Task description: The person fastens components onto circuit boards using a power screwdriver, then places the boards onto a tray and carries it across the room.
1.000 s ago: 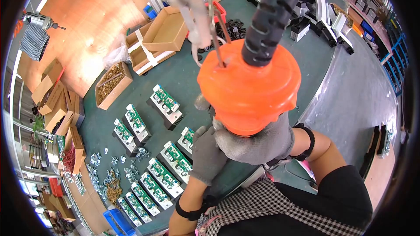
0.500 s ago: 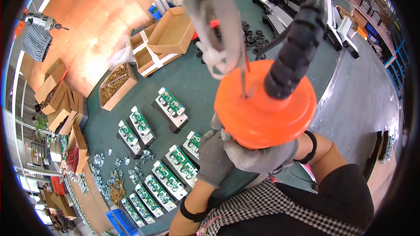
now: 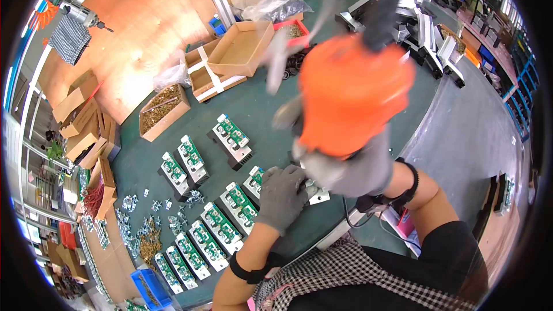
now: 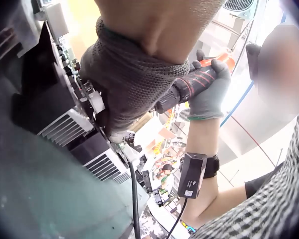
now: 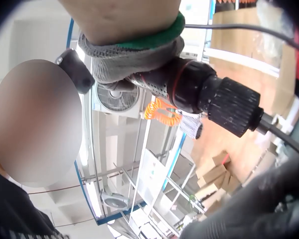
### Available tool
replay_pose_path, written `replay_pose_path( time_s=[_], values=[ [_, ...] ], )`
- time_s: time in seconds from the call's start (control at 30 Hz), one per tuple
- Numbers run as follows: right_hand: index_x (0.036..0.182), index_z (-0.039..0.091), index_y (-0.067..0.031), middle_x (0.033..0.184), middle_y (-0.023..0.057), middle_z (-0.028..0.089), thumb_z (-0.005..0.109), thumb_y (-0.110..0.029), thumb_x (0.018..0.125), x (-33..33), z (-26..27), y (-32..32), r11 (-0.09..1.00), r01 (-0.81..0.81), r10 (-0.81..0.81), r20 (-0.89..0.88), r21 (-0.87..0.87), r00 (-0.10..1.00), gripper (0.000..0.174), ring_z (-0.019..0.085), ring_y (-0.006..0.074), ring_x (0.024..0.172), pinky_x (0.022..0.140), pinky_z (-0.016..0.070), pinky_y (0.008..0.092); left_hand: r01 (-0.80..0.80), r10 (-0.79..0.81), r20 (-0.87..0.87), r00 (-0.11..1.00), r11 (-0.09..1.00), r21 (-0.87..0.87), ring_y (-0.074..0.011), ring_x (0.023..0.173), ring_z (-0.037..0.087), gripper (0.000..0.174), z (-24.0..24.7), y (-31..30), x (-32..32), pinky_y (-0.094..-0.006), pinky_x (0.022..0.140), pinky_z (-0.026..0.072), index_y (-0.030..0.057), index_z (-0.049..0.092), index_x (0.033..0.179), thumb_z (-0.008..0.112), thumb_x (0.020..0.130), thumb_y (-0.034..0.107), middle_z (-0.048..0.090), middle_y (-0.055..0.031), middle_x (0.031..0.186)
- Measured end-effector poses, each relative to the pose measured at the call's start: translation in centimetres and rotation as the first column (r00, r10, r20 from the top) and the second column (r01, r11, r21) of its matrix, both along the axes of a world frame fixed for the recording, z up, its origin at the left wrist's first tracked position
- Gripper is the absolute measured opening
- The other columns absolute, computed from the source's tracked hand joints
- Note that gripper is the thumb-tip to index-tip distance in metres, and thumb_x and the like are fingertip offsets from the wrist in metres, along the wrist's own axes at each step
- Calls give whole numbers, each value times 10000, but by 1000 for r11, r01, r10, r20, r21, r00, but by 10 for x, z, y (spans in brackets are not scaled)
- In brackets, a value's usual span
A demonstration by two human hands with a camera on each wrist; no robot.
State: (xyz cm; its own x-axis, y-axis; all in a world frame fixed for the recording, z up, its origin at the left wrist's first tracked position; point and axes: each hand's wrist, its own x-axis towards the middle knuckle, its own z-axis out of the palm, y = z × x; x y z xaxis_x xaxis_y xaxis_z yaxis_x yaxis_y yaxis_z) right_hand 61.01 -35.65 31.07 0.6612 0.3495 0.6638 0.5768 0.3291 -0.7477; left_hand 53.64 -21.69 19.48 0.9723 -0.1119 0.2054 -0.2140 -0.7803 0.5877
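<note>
My gloved right hand (image 3: 348, 167) grips an electric screwdriver (image 5: 234, 104), with a black body, red rings and a large orange top (image 3: 354, 92) blurred in the head view. The left hand (image 3: 279, 196), in a grey glove, curls its fingers at a green circuit board on a finned heat sink (image 4: 104, 167). One corner of that board (image 3: 318, 193) shows between the hands; the rest is hidden. In the right wrist view, the bit (image 5: 264, 124) points toward the dark, close left glove (image 5: 244, 209). Beside the left hand stands a row of similar boards on heat sinks (image 3: 239, 204).
Loose metal clips and screws (image 3: 138, 230) lie left of the row, near a blue bin (image 3: 151, 291). A box of brass-coloured screws (image 3: 164, 112) and open cartons (image 3: 242, 49) stand farther back. Metal housings (image 3: 426, 34) are piled at the back right.
The screwdriver's orange top first moves right, then up the head view with the right hand. A board corner comes into sight between the hands. The left hand stays at the board.
</note>
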Motion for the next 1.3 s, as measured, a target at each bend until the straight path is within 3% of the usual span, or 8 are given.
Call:
replay_pose_path(
  time_s=[0.3, 0.4, 0.6, 0.73, 0.93, 1.0, 1.03, 1.3],
  values=[
    [1091, 536, -15, 861, 23, 622, 626, 21, 700, 56, 30, -47, 725, 688, -673, 237, 26, 701, 403, 574, 80, 742, 667, 467, 225, 179, -260, 161, 952, 901, 395, -248, 1170, 477, 517, 9, -29, 18, -469, 1113, 209, 108, 609, 1085, 662, 739, 489, 568, -47, 1163],
    [1110, 514, -17, 884, 24, 605, 614, 27, 709, 66, 13, -56, 876, 473, -481, -98, -92, 871, 415, 555, 76, 748, 670, 466, 232, 172, -206, 18, 978, 858, 485, -249, 1167, 484, 512, 26, -25, 16, -476, 1110, 208, 106, 615, 1038, 665, 729, 511, 581, -54, 1096],
    [1165, 483, -14, 972, 30, 598, 578, 56, 714, 58, -39, -20, 959, 264, -280, -193, -106, 940, 466, 556, 77, 792, 677, 467, 234, 113, -58, -115, 992, 820, 562, -252, 1170, 487, 500, 36, -7, 5, -481, 1114, 193, 106, 619, 1024, 669, 732, 508, 584, -59, 1074],
    [1010, 583, 5, 816, 40, 604, 592, 4, 707, 41, -33, -1, 967, 208, -240, -245, -148, 940, 303, 580, 105, 691, 634, 476, 249, 6, 4, -31, 1000, 949, 316, -255, 1156, 504, 462, 38, 15, -11, -449, 1109, 223, 110, 610, 1076, 672, 758, 439, 593, -65, 1120],
    [1197, 458, 19, 1046, 153, 596, 536, 27, 714, 55, -21, -16, 965, 260, -262, -71, -35, 963, 490, 578, 133, 719, 637, 485, 268, -445, 577, -98, 811, 717, 536, -268, 842, 639, 134, 44, 137, -47, -409, 757, 503, 166, 712, 869, 662, 783, 256, 662, -64, 808],
    [1148, 494, 47, 993, 152, 623, 526, 82, 707, 51, -5, -11, 960, 239, -232, -64, 148, 971, 444, 574, 116, 661, 598, 486, 261, -370, 610, -206, 765, 679, 634, -246, 882, 644, 128, 44, 157, -55, -387, 788, 497, 150, 699, 907, 606, 832, 197, 658, -64, 904],
    [1258, 426, 2, 1106, 175, 560, 563, -89, 722, 52, -7, -20, 963, 270, -270, -44, -10, 962, 560, 559, 154, 749, 710, 479, 299, -342, 584, -200, 787, 682, 647, -254, 879, 640, 124, 34, 164, -55, -392, 787, 495, 150, 703, 896, 616, 819, 195, 658, -62, 893],
    [1271, 415, 19, 1101, 195, 564, 581, -136, 721, 33, 16, -23, 980, 199, -198, -25, 30, 980, 595, 573, 168, 726, 661, 489, 301, -228, 524, -216, 824, 655, 720, -257, 937, 626, 91, 21, 171, -43, -397, 799, 491, 129, 675, 869, 614, 816, 171, 648, -79, 914]
  ],
)
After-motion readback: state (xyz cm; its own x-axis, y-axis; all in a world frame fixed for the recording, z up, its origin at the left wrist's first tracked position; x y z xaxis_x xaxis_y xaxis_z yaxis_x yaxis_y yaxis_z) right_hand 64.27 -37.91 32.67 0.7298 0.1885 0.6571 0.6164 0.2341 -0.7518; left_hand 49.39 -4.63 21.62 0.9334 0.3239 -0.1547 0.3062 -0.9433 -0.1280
